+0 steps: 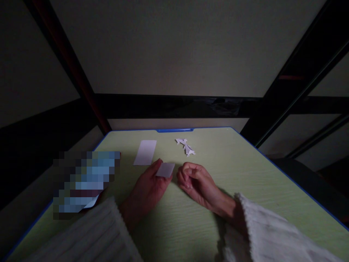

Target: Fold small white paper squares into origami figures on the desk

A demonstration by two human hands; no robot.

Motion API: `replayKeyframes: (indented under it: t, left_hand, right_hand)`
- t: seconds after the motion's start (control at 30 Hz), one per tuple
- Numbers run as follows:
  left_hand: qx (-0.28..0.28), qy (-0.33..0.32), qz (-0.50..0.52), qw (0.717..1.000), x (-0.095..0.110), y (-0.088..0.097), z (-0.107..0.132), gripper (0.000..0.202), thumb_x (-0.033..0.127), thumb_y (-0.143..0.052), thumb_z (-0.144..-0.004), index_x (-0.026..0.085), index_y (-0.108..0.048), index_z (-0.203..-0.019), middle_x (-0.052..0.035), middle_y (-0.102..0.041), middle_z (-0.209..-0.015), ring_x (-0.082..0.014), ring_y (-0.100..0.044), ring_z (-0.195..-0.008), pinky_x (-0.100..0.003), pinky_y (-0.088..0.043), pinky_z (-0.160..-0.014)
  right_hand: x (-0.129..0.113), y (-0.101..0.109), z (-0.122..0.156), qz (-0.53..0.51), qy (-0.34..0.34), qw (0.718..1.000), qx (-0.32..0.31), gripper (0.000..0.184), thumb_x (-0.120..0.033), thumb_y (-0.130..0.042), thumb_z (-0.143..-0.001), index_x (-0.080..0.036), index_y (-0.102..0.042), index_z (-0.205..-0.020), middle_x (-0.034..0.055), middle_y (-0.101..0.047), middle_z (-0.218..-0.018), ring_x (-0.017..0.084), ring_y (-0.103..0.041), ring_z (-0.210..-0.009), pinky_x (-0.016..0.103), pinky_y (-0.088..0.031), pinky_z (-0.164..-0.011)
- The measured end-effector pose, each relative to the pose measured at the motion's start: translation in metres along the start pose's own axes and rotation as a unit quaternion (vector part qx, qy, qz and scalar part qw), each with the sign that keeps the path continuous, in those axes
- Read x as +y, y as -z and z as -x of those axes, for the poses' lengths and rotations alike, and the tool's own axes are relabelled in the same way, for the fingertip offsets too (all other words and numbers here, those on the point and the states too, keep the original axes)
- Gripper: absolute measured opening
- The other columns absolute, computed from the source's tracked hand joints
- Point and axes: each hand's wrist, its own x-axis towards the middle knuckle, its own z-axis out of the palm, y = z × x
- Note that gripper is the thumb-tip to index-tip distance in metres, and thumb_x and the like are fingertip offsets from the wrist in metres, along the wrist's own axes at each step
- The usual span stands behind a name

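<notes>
My left hand (149, 187) is closed on a small piece of white paper (165, 170), thumb along its left edge and fingers beneath it. Just to the right, my right hand (197, 183) has its fingers curled in with the thumb pressed against them, apart from the paper. Whether anything sits between those fingers is hidden. Beyond my hands lie two small folded white paper figures (188, 149), touching each other. A flat rectangular sheet of white paper (145, 153) rests on the table, past my left hand.
The pale green table (245, 182) has a blue rim, with a blue strip (175, 130) at its far edge. A blurred-out device with a bright screen (92, 182) lies at the left. Dark-framed panels (177, 54) stand behind the table.
</notes>
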Motion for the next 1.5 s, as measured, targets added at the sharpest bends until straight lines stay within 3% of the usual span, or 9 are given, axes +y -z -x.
replayKeyframes:
  t: [0.07, 0.17, 0.33, 0.53, 0.8, 1.1, 1.27, 1.4, 1.5]
  left_hand:
    - [0.007, -0.045, -0.043, 0.998, 0.001, 0.001, 0.000, 0.025, 0.006, -0.040, -0.075, 0.015, -0.048, -0.054, 0.0041, -0.051, -0.049, -0.0062, -0.048, -0.046, -0.017, -0.040, -0.048]
    - [-0.057, -0.092, -0.164, 0.980, -0.003, 0.005, 0.000, 0.023, 0.014, -0.047, -0.073, 0.014, -0.050, -0.050, 0.0044, -0.050, -0.045, -0.0063, -0.044, -0.042, -0.017, -0.035, -0.043]
    - [-0.173, -0.071, -0.269, 0.945, -0.011, 0.014, 0.000, 0.018, 0.023, -0.051, -0.068, 0.015, -0.055, -0.053, 0.0023, -0.055, -0.049, -0.0103, -0.050, -0.050, -0.021, -0.038, -0.054]
    - [-0.222, -0.020, -0.410, 0.885, -0.011, 0.025, 0.000, 0.025, 0.031, -0.046, -0.070, 0.013, -0.057, -0.056, -0.0003, -0.057, -0.048, -0.0105, -0.047, -0.044, -0.021, -0.032, -0.047]
    - [-0.244, -0.019, -0.300, 0.922, -0.009, 0.020, 0.002, 0.018, 0.027, -0.050, -0.064, 0.016, -0.049, -0.049, 0.0030, -0.049, -0.044, -0.0103, -0.046, -0.044, -0.022, -0.034, -0.046]
    - [-0.236, -0.064, -0.181, 0.953, -0.005, 0.010, 0.002, 0.023, 0.017, -0.047, -0.065, 0.016, -0.043, -0.042, 0.0038, -0.040, -0.041, -0.0087, -0.041, -0.043, -0.024, -0.034, -0.049]
    - [-0.159, -0.081, -0.237, 0.955, 0.000, 0.011, -0.003, 0.022, 0.027, -0.048, -0.066, 0.015, -0.044, -0.047, 0.0037, -0.042, -0.046, -0.0088, -0.040, -0.047, -0.022, -0.032, -0.049]
    - [-0.132, -0.106, -0.396, 0.903, -0.003, 0.015, -0.003, 0.024, 0.029, -0.052, -0.064, 0.016, -0.039, -0.048, 0.0076, -0.033, -0.043, -0.0059, -0.028, -0.042, -0.020, -0.022, -0.041]
    - [-0.107, -0.177, -0.485, 0.850, -0.005, 0.017, -0.002, 0.025, 0.028, -0.049, -0.067, 0.016, -0.038, -0.049, 0.0078, -0.032, -0.044, -0.0062, -0.028, -0.044, -0.019, -0.022, -0.042]
  right_hand:
    - [0.001, 0.003, 0.000, 0.025, -0.002, 1.000, 0.006, 0.018, -0.021, -0.055, -0.066, -0.013, -0.049, -0.050, -0.0027, -0.048, -0.045, 0.006, -0.039, -0.043, 0.019, -0.023, -0.043]
    - [0.005, 0.007, 0.000, 0.120, -0.010, 0.993, 0.006, 0.023, -0.029, -0.054, -0.070, -0.013, -0.050, -0.054, -0.0028, -0.048, -0.046, 0.005, -0.038, -0.044, 0.020, -0.024, -0.044]
    - [0.006, 0.013, -0.001, 0.154, 0.016, 0.988, 0.001, 0.025, -0.027, -0.047, -0.075, -0.014, -0.048, -0.054, -0.0049, -0.045, -0.041, 0.005, -0.039, -0.040, 0.020, -0.022, -0.041]
    - [0.003, 0.016, 0.002, 0.182, -0.076, 0.979, -0.051, 0.019, -0.019, -0.047, -0.068, -0.012, -0.050, -0.052, -0.0015, -0.053, -0.039, 0.004, -0.034, -0.032, 0.018, -0.016, -0.034]
    - [-0.003, 0.009, 0.004, 0.033, -0.079, 0.996, -0.019, 0.023, -0.025, -0.057, -0.064, -0.015, -0.043, -0.049, -0.0063, -0.041, -0.041, 0.004, -0.035, -0.036, 0.018, -0.032, -0.038]
    - [-0.009, 0.009, -0.002, -0.111, -0.034, 0.993, 0.000, 0.031, -0.023, -0.055, -0.065, -0.016, -0.033, -0.046, -0.0090, -0.023, -0.038, 0.003, -0.025, -0.037, 0.014, -0.030, -0.042]
    - [-0.002, 0.011, -0.002, 0.080, -0.011, 0.996, 0.030, 0.023, -0.022, -0.050, -0.068, -0.016, -0.039, -0.049, -0.0079, -0.030, -0.039, 0.004, -0.024, -0.036, 0.017, -0.018, -0.037]
    - [-0.001, 0.010, 0.004, 0.314, 0.003, 0.949, 0.012, 0.022, -0.021, -0.044, -0.072, -0.015, -0.040, -0.051, -0.0064, -0.031, -0.047, 0.005, -0.026, -0.042, 0.018, -0.018, -0.039]
    - [-0.005, 0.009, 0.007, 0.417, 0.019, 0.909, 0.004, 0.019, -0.017, -0.041, -0.072, -0.015, -0.039, -0.052, -0.0062, -0.029, -0.049, 0.005, -0.026, -0.045, 0.018, -0.020, -0.041]
